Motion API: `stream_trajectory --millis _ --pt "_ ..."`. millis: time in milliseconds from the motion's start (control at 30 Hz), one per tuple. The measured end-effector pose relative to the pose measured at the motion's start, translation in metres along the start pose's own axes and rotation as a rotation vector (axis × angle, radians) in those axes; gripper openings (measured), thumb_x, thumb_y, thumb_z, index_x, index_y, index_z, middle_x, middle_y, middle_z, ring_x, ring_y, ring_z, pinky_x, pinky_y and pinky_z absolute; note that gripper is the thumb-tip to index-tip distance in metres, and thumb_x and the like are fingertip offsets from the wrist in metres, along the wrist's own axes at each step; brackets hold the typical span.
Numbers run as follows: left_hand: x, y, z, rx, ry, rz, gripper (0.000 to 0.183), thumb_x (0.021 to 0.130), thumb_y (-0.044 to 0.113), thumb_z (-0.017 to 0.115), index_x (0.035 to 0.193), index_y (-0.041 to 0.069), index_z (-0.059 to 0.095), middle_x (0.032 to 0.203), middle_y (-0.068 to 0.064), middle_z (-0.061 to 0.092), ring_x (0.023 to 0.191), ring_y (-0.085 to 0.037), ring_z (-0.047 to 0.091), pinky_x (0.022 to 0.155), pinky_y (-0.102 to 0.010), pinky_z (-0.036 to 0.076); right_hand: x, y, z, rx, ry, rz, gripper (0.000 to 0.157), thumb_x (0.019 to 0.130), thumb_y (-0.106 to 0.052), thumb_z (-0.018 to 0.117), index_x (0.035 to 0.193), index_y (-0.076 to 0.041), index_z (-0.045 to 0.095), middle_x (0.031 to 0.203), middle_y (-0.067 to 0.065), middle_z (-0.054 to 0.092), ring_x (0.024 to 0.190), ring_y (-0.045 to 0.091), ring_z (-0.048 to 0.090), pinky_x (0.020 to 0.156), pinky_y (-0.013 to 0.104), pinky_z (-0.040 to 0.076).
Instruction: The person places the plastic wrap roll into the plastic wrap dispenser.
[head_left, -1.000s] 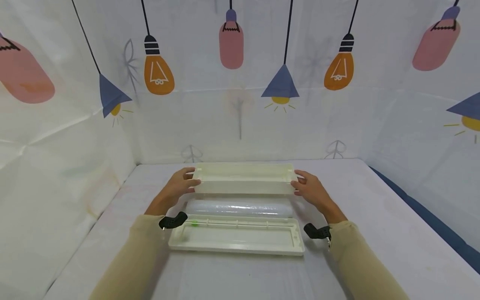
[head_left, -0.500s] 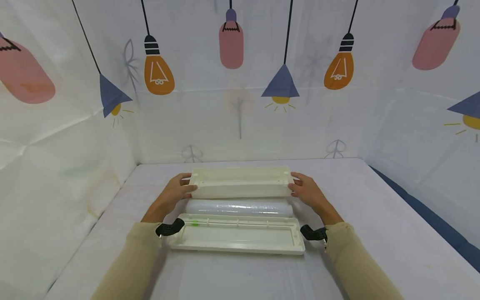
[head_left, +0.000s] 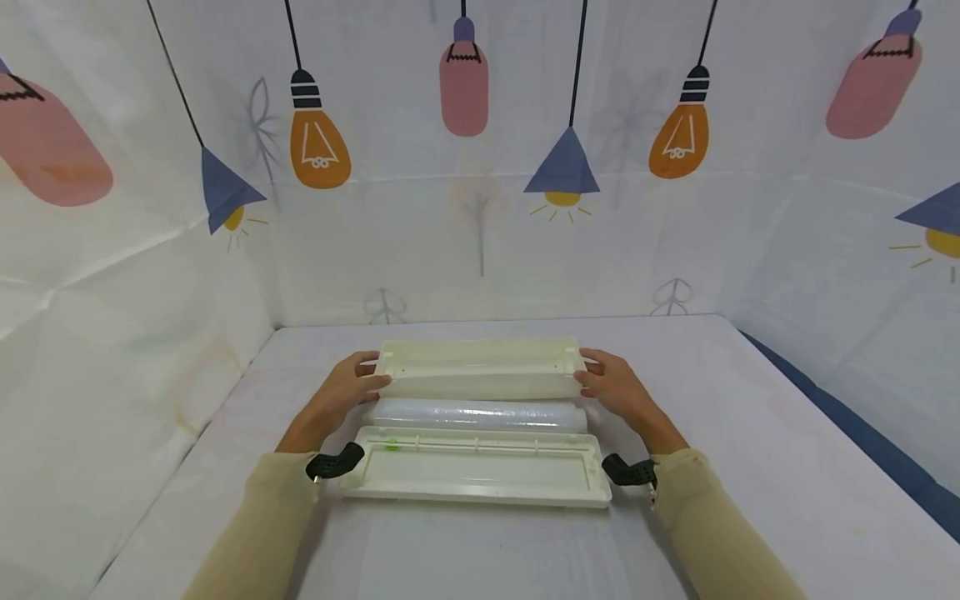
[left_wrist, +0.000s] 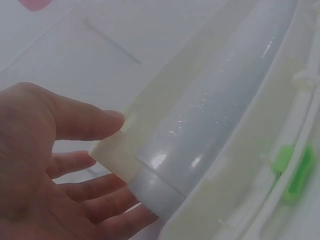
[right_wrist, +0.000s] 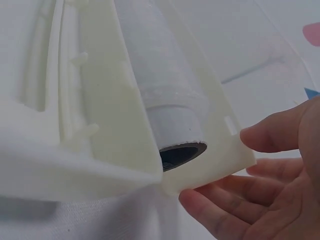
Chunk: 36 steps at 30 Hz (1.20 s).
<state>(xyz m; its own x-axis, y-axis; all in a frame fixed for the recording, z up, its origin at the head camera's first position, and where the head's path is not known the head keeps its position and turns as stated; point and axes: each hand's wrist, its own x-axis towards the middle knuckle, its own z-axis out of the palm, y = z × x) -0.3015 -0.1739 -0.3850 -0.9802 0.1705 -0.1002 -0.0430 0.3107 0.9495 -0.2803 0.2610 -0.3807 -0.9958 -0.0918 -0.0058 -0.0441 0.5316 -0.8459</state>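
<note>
A long cream plastic box [head_left: 480, 385], its open side showing, spans the space between my two hands in the head view. My left hand [head_left: 339, 395] grips its left end, thumb [left_wrist: 102, 124] at the edge and fingers spread at the end. The right hand [head_left: 617, 387] holds the opposite end the same way. Just in front of the box lies a roll of clear plastic wrap [head_left: 480, 415] with a hollow core [right_wrist: 182, 152]. Nearest to me rests a shallow cream lid [head_left: 480, 477] with a rail and a green slider [left_wrist: 297, 172].
The white-covered table [head_left: 480, 554] extends around these things. A white cloth backdrop [head_left: 480, 233] with printed lamps stands behind and at the sides. Black wrist straps [head_left: 337, 461] sit on both forearms.
Both hands have brought the box toward me and slightly left, closer to the roll. The lid and the roll stay in place.
</note>
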Motion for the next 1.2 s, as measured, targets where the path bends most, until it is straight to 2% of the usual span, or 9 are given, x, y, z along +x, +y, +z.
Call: stream_trajectory --millis 167,700,867,1033,1200 --pt "-0.003 -0.002 -0.001 -0.001 -0.020 0.011 0.069 0.100 0.011 0.062 0.155 -0.002 0.024 0.154 -0.029 0.032 0.134 -0.042 0.045 0.107 -0.051 0.042 -0.003 0.000 -0.001 -0.005 -0.006 -0.003 0.057 0.105 -0.019 0.054 0.154 -0.001 0.033 0.148 0.027 0.046 0.114 0.038 0.064 0.097 0.052 0.050" --pt "-0.013 -0.002 -0.003 0.046 -0.049 0.029 0.072 0.100 0.020 0.064 0.157 0.001 0.024 0.156 -0.028 0.031 0.133 -0.041 0.046 0.108 -0.052 0.040 -0.005 0.008 -0.001 0.003 -0.022 -0.004 0.057 0.106 -0.022 0.054 0.155 -0.002 0.032 0.149 0.027 0.044 0.114 0.037 0.064 0.101 0.055 0.047" --pt "-0.022 -0.003 -0.005 0.097 -0.024 0.035 0.069 0.099 0.023 0.065 0.154 0.000 0.031 0.154 -0.026 0.037 0.135 -0.040 0.045 0.111 -0.053 0.037 -0.010 0.010 -0.004 -0.010 -0.023 -0.016 0.059 0.105 -0.025 0.055 0.154 0.000 0.034 0.148 0.027 0.045 0.116 0.037 0.063 0.098 0.051 0.050" --pt "-0.035 -0.006 -0.004 0.127 0.028 0.020 0.059 0.100 0.022 0.064 0.149 -0.001 0.041 0.149 -0.024 0.045 0.134 -0.038 0.046 0.107 -0.047 0.043 -0.018 0.010 -0.011 0.013 -0.042 -0.040 0.058 0.104 -0.026 0.056 0.151 0.003 0.037 0.144 0.028 0.049 0.119 0.038 0.061 0.091 0.044 0.055" --pt "-0.046 -0.010 0.000 0.160 0.066 -0.015 0.054 0.101 0.026 0.062 0.146 0.001 0.047 0.147 -0.020 0.048 0.130 -0.035 0.051 0.105 -0.047 0.046 -0.027 0.011 -0.014 0.023 -0.053 -0.051 0.051 0.105 -0.021 0.054 0.146 0.007 0.041 0.138 0.029 0.055 0.115 0.038 0.063 0.089 0.043 0.056"
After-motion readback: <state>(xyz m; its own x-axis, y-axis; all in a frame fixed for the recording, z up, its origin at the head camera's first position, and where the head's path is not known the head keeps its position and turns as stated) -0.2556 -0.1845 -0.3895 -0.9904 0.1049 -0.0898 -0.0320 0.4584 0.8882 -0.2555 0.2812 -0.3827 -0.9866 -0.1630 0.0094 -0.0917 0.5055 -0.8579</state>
